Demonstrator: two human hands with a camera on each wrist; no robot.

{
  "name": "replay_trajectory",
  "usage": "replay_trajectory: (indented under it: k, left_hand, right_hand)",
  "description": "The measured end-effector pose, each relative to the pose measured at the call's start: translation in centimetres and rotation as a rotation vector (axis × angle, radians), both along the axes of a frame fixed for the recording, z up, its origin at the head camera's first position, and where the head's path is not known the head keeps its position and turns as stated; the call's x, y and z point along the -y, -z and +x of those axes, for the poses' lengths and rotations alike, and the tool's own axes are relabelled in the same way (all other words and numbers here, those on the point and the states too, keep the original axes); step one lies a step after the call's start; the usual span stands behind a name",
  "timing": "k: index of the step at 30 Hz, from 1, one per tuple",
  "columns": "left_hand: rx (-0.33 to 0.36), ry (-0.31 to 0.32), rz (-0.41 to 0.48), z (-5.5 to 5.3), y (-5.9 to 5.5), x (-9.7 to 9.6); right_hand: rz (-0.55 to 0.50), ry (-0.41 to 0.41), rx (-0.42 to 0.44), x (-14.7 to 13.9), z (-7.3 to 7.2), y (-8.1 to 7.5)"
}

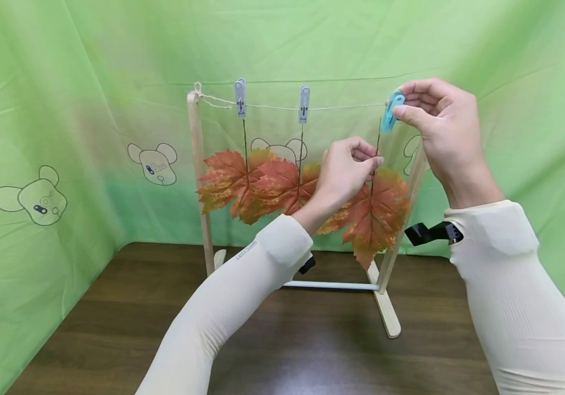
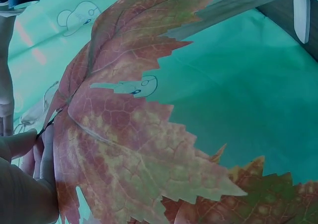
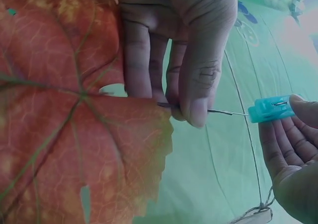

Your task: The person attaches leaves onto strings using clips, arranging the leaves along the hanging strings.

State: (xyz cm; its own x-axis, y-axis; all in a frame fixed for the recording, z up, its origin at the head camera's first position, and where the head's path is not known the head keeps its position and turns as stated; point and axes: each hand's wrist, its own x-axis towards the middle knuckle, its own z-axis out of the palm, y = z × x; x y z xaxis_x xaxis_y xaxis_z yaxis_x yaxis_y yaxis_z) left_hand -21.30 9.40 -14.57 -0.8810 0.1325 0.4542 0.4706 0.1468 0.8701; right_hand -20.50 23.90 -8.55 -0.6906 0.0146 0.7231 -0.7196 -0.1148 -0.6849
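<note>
A small wooden rack (image 1: 197,175) carries a string (image 1: 272,106) with two grey pegs (image 1: 240,97), each holding an orange maple leaf (image 1: 233,184) by its stem. My left hand (image 1: 348,170) pinches the thin stem of a third orange leaf (image 1: 376,214) just above the blade; the right wrist view shows its fingers (image 3: 191,85) closed on that stem. My right hand (image 1: 430,118) pinches a light blue peg (image 1: 391,111) at the string's right end, with the stem tip at the peg's jaws (image 3: 268,110). The leaf (image 2: 134,134) fills the left wrist view.
The rack stands on a dark wooden table (image 1: 282,351) with a white crossbar (image 1: 331,285) and flat wooden feet (image 1: 388,315). A green cloth with bear drawings (image 1: 32,197) hangs behind and to both sides. A black strap (image 1: 428,233) sits at my right wrist.
</note>
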Motion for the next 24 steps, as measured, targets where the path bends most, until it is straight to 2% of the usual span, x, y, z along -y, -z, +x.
replay_trajectory:
  k: [9,18,24]
  left_hand:
    - [0.021,-0.014,0.041,-0.6,-0.1,-0.1]
    - [0.016,-0.029,0.055,-0.8,-0.4,-0.6]
    - [-0.006,-0.041,0.055,-1.0,-0.8,-0.8]
  right_hand:
    - [-0.055,-0.025,0.012,0.7,-0.9,-1.0]
    - [-0.09,-0.027,0.002,0.7,-1.4,-1.9]
    - [-0.108,-0.024,0.033,0.6,-1.6,-2.6]
